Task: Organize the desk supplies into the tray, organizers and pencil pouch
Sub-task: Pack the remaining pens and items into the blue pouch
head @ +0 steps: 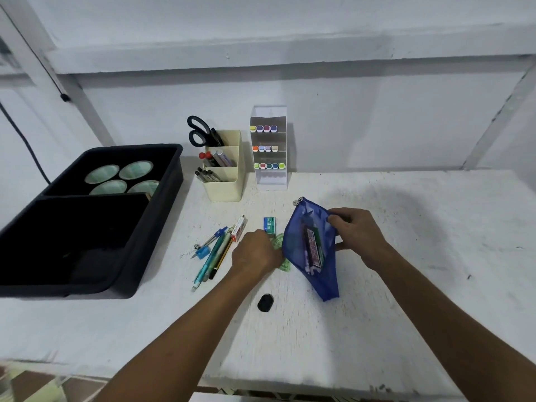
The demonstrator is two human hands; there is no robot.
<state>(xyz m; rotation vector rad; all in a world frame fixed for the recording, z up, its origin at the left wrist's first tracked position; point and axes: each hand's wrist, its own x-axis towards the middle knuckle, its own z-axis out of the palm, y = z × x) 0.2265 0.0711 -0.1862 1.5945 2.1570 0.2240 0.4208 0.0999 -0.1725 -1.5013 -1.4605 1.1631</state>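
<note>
Fingers of right hand (352, 227) curled round upper edge of blue mesh pencil pouch (311, 250), thumb pinching it from near side; pouch lifted at that edge and tilted, lower corner on white desk (406, 285), zipper pull at far corner. Inside pouch: one dark box with pinkish print, plus other contents too blurred to count. Left hand (256, 250) knuckles up, fingers bent down onto green patterned item (282, 264) just beside pouch; firm grip or mere touch cannot be told. Both forearms reaching in from near edge of desk.

Loose on desk: one blue staple box (269, 224) just beyond left hand, one white-and-red box (239, 229), one compass (210, 242) with blue piece, about three pens and pencils (213, 258) lying together, one black eraser-like lump (265, 303) nearer the body.

At rear: one cream organizer (227, 181) with three tiers, one pair of black scissors (198, 132) in top tier, pens below; one clear marker rack (268, 149) with three rows, four, four and five caps. At left: one black tray (162, 204) holding four tape rolls (121, 178).
</note>
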